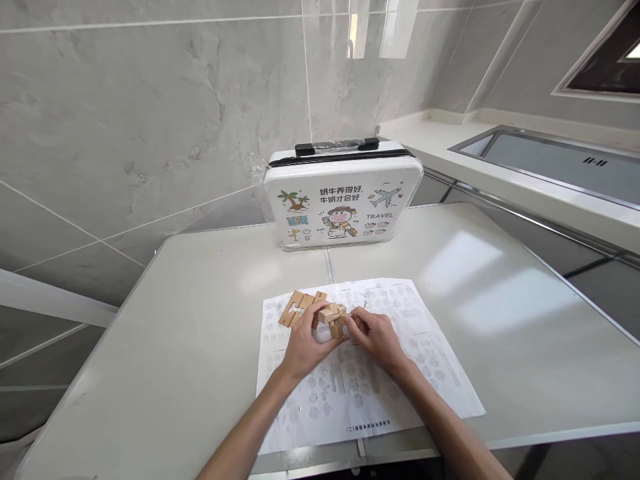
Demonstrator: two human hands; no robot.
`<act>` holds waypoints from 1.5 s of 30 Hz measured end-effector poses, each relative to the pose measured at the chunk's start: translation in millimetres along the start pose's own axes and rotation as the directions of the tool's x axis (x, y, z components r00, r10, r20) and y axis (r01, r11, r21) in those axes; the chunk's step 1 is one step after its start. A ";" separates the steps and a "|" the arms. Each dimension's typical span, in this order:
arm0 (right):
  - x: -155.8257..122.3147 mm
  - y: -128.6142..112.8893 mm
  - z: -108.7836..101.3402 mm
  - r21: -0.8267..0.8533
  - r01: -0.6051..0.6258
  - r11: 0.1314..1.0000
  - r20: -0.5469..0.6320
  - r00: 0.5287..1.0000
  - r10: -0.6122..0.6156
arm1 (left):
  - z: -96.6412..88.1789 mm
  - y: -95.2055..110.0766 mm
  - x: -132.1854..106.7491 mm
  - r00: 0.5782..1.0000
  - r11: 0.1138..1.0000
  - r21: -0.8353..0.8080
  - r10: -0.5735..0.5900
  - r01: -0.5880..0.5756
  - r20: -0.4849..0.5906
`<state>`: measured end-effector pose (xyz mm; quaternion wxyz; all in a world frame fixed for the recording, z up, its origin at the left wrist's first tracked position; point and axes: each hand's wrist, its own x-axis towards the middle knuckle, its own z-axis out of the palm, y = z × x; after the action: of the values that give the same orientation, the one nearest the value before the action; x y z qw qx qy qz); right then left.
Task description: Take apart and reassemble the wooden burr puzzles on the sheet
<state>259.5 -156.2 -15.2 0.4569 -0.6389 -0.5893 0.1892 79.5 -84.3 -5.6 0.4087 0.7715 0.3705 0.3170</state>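
Both hands meet over a printed instruction sheet [370, 393] on a grey folding table [190, 333]. A small cluster of joined wooden puzzle blocks [333, 319] sits between them. My left hand [306, 343] curls around its left side. My right hand [376, 337] pinches it from the right with closed fingers. Several loose notched wooden pieces [299, 305] lie flat on the sheet just behind my left hand.
A small white suitcase [343, 197] with cartoon travel prints stands upright at the table's far edge against the tiled wall. To the right runs a white counter with a steel sink [560, 163]. The table's near edge lies close under my forearms.
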 end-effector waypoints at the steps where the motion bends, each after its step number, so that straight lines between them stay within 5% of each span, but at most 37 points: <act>1: 0.1 -0.3 -0.5 0.003 -0.001 1.000 0.000 1.000 0.001 | -0.1 1.1 0.3 1.000 0.999 -0.033 -0.019 0.019 -0.001; 10: 0.3 -0.2 -1.4 0.037 0.015 0.999 0.003 1.000 -0.015 | -2.4 13.2 3.5 0.993 0.914 -0.390 -0.078 0.109 0.094; 19: 4.8 -3.4 -8.5 -0.030 0.211 0.977 -0.128 0.969 -0.214 | -2.0 9.2 8.0 0.986 0.867 -0.478 -0.168 0.143 -0.010; 25: 3.7 -5.1 -7.3 -0.062 0.321 0.945 0.025 0.947 -0.320 | -2.1 5.7 7.2 0.986 0.879 -0.455 -0.164 0.143 -0.006; 35: 3.6 -4.8 -5.9 -0.062 0.319 0.946 0.070 0.947 -0.314 | -2.0 5.8 6.9 0.987 0.884 -0.443 -0.163 0.151 0.011; 45: 4.5 -2.7 -9.9 0.046 0.090 0.995 -0.135 0.987 -0.083 | -0.7 5.8 4.5 0.997 0.963 -0.267 -0.050 0.034 -0.052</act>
<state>266.7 -156.0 -6.6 0.5193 -0.6119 -0.5796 0.1416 83.2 -82.6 0.6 0.5041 0.6921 0.3528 0.3773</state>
